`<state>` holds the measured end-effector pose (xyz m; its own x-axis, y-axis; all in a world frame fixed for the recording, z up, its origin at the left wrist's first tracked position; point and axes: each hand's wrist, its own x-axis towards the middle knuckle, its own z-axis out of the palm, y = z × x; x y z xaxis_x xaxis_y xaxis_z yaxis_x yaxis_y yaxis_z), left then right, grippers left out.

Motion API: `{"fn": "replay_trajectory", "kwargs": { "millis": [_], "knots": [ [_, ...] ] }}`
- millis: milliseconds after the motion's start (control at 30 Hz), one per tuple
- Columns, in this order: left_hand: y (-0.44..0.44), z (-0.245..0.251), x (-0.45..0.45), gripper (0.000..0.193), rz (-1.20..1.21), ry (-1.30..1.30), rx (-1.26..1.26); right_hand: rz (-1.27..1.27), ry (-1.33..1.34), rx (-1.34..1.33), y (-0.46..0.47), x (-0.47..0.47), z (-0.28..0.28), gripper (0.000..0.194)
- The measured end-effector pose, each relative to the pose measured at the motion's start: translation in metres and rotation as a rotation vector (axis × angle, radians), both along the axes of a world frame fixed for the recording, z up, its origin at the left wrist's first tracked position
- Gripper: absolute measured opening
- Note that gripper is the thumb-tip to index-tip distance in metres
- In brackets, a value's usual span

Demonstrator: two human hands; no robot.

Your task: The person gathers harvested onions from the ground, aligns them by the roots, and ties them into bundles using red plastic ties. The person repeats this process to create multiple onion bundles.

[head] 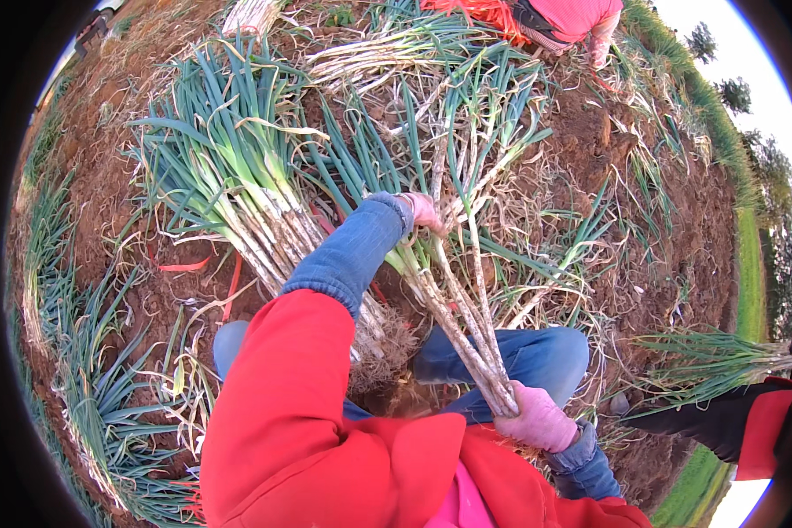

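Observation:
My right hand, in a pink glove, grips the root ends of a few green onions above my right leg. Their soil-specked white stalks slant up and away, towards green leaves. My left hand, also gloved in pink, is at the upper part of these stalks, by some dry leaf sheaths. Its fingertips are partly hidden, so their grip is unclear. A thick bundle of green onions lies to the left, its hairy roots between my knees. More loose green onions lie just beyond my left hand.
Red plastic ties lie on the brown soil. Another bundle rests at the far side, near a person in a pink top. Rows of green onions line the left. A dark sleeve and a bunch appear at right.

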<state>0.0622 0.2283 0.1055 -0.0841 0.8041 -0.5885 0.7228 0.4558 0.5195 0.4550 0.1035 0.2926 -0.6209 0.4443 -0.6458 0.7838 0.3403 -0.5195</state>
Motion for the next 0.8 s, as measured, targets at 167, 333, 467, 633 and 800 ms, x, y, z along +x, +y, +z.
{"fn": "replay_trajectory", "kwargs": {
  "millis": [167,333,467,633,800],
  "knots": [
    [-0.058,0.053,0.041,0.028,-0.290,0.243,0.266,-0.150,-0.005,-0.199,0.026,0.021,0.005,0.046],
    [-0.062,0.078,-0.108,0.025,0.088,0.705,0.233,-0.330,-0.025,-0.525,0.041,0.037,0.012,0.037],
    [-0.124,0.145,-0.240,0.033,0.952,0.820,0.453,-0.578,0.058,-0.678,0.042,0.061,0.019,0.030],
    [-0.259,0.194,-0.278,0.027,0.944,1.144,0.309,-0.614,0.243,-0.518,0.082,0.006,0.044,0.037],
    [-0.510,0.140,-0.261,0.059,1.368,1.020,0.222,-0.370,0.871,-0.297,0.130,-0.077,0.175,0.062]
  ]
}}
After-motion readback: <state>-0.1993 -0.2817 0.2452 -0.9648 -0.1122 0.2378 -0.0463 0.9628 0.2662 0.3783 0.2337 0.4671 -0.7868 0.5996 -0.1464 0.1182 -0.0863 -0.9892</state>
